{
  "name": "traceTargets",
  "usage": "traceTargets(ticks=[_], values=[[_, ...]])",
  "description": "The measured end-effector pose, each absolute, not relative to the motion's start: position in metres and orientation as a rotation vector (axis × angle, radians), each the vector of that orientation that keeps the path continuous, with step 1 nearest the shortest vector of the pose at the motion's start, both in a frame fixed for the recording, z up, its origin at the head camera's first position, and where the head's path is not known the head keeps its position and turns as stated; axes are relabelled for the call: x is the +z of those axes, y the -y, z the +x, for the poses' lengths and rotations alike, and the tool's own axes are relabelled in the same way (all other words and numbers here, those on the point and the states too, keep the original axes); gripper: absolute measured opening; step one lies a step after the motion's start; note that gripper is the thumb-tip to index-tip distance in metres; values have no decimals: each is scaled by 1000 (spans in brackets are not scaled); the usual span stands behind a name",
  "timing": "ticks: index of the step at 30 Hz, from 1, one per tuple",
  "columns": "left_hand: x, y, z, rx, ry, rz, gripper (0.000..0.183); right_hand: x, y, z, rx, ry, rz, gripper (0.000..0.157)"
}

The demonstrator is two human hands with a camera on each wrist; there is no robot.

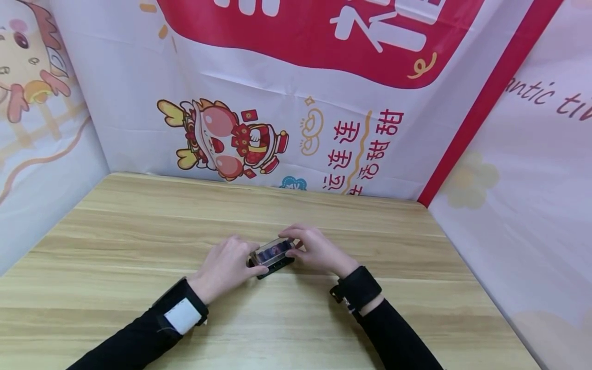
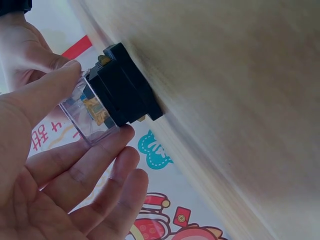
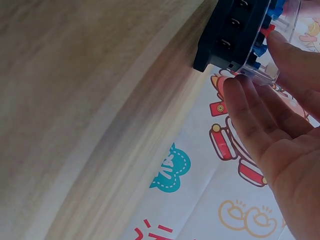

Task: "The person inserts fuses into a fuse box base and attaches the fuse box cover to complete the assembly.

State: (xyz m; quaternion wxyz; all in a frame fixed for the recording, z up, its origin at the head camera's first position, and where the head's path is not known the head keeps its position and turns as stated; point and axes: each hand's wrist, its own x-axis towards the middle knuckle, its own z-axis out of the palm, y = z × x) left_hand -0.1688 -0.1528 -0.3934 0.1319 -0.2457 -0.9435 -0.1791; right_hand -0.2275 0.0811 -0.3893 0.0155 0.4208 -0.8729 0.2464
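Observation:
A small black block-shaped device with a clear plastic cover sits on the table, set at a slant. My left hand pinches the near left end of the cover between thumb and fingers. At the other end, my right hand holds the cover the same way. The left wrist view shows the black base against the tabletop, with brass-coloured parts inside the cover. Blue and red parts show through the cover in the right wrist view, beside the slotted side of the base.
The wood-grain table spreads around both hands. Behind it hangs a white printed cloth with red lettering and cartoon figures, and similar cloth lines the right side. Both wrists wear black straps.

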Motion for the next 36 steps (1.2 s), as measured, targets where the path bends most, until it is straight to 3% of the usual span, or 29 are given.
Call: traceTargets(ticks=[27,36], values=[[-392,150,-168,-502,2758,-715,47,-386,-82,-225,622,2681,1341,37],[-393,153,-169,-534,2803,-724,37,-386,-79,-224,616,2699,1363,35]])
